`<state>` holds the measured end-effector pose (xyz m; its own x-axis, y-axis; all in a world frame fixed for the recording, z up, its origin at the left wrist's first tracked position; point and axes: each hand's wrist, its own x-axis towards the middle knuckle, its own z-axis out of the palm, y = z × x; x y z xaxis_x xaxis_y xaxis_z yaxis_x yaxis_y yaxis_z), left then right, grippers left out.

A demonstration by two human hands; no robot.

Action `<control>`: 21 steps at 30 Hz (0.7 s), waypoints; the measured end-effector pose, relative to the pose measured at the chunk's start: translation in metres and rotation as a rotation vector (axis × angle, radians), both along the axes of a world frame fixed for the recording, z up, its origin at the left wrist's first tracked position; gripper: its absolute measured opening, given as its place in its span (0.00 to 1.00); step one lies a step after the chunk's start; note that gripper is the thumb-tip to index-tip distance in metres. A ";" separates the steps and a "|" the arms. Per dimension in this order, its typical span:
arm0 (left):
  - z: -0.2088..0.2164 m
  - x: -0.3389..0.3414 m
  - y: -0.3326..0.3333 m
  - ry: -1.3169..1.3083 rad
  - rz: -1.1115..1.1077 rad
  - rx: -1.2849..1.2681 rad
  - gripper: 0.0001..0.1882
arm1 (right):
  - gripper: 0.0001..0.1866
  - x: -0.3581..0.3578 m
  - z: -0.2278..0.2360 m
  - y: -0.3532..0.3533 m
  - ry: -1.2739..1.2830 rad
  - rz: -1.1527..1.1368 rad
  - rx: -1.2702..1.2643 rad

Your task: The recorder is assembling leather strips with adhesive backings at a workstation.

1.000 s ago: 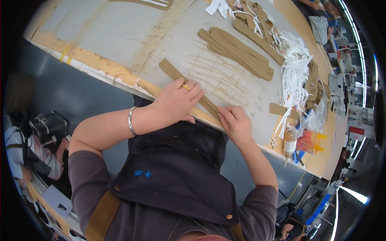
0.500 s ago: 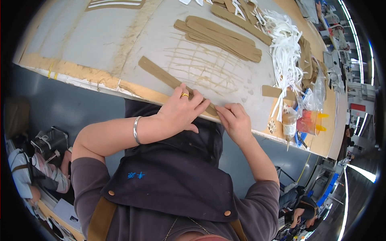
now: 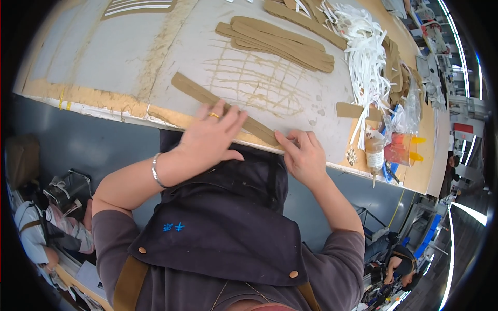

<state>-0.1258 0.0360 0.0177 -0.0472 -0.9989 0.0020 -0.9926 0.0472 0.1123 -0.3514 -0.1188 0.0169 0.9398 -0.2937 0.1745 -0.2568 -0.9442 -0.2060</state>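
A long brown strip [image 3: 193,88], fabric or leather by its look, lies slantwise along the table's near edge. My left hand [image 3: 205,139], with a ring and a bangle, rests over the middle of it, fingers stretched out and slightly blurred. At the strip's right end, my right hand [image 3: 303,155] pinches it between thumb and forefinger, the other fingers curled. Beyond the strip, dried glue-like lines cross the grey table surface [image 3: 181,57]. A stack of similar brown strips [image 3: 280,44] sits farther back.
A heap of white ribbons [image 3: 363,57] spreads at the right. Near it are a short brown strip [image 3: 351,110], a nozzle bottle [image 3: 374,154] overhanging the edge and a red container [image 3: 400,147]. A striped brown piece [image 3: 140,7] lies far left. Other people sit below on both sides.
My left hand has slid leftward along the strip, away from my right hand, with its fingers flatter. My right hand keeps hold of the strip's right end.
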 end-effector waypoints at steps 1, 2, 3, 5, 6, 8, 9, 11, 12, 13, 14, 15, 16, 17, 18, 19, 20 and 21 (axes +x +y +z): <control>0.000 0.012 0.006 0.026 0.051 -0.026 0.50 | 0.26 -0.002 0.000 0.001 -0.006 -0.002 -0.025; 0.000 0.025 0.011 0.052 0.101 -0.053 0.49 | 0.25 -0.004 0.000 0.002 -0.012 -0.005 -0.050; -0.003 0.040 0.015 0.045 0.172 -0.068 0.47 | 0.25 -0.005 0.001 0.002 -0.012 -0.008 -0.050; -0.005 0.071 0.025 0.015 0.351 -0.047 0.45 | 0.27 -0.004 0.007 0.006 0.010 -0.039 0.021; -0.007 0.079 0.029 0.011 0.353 -0.048 0.45 | 0.27 -0.001 0.010 0.008 0.006 -0.038 0.020; -0.009 0.089 0.030 -0.116 0.474 -0.112 0.44 | 0.30 0.008 0.014 0.011 -0.010 -0.067 0.047; -0.011 0.085 0.030 -0.119 0.477 -0.114 0.44 | 0.30 0.014 0.012 0.013 -0.014 -0.064 0.046; 0.001 0.052 0.017 0.071 0.202 -0.166 0.44 | 0.32 0.024 0.006 0.017 -0.052 -0.018 0.013; 0.000 0.038 0.013 0.145 0.072 -0.157 0.46 | 0.32 0.023 0.003 0.017 -0.053 -0.013 0.011; -0.005 0.026 0.013 0.187 0.037 -0.100 0.48 | 0.30 0.019 -0.002 0.016 -0.051 -0.023 0.012; -0.008 0.020 0.014 0.229 0.002 -0.043 0.49 | 0.29 0.015 -0.005 0.014 -0.049 -0.033 0.013; -0.008 0.026 0.016 0.225 0.014 -0.044 0.49 | 0.29 0.011 -0.007 0.014 -0.053 -0.022 0.014; -0.008 0.037 0.017 0.177 0.079 -0.034 0.51 | 0.28 0.004 -0.006 0.013 -0.061 -0.060 0.028; -0.009 0.047 0.020 0.132 0.148 -0.019 0.52 | 0.27 0.001 -0.006 0.015 -0.066 -0.095 0.046; -0.011 0.059 0.024 0.129 0.154 -0.021 0.52 | 0.27 0.001 -0.005 0.016 -0.070 -0.088 0.046; -0.010 0.072 0.027 0.077 0.263 -0.024 0.52 | 0.24 0.003 -0.005 0.016 -0.115 -0.085 0.055; -0.009 0.079 0.028 0.024 0.371 -0.029 0.52 | 0.22 0.004 -0.005 0.015 -0.162 -0.081 0.063; -0.007 0.077 0.028 0.023 0.395 0.019 0.51 | 0.22 0.004 -0.004 0.016 -0.170 -0.075 0.058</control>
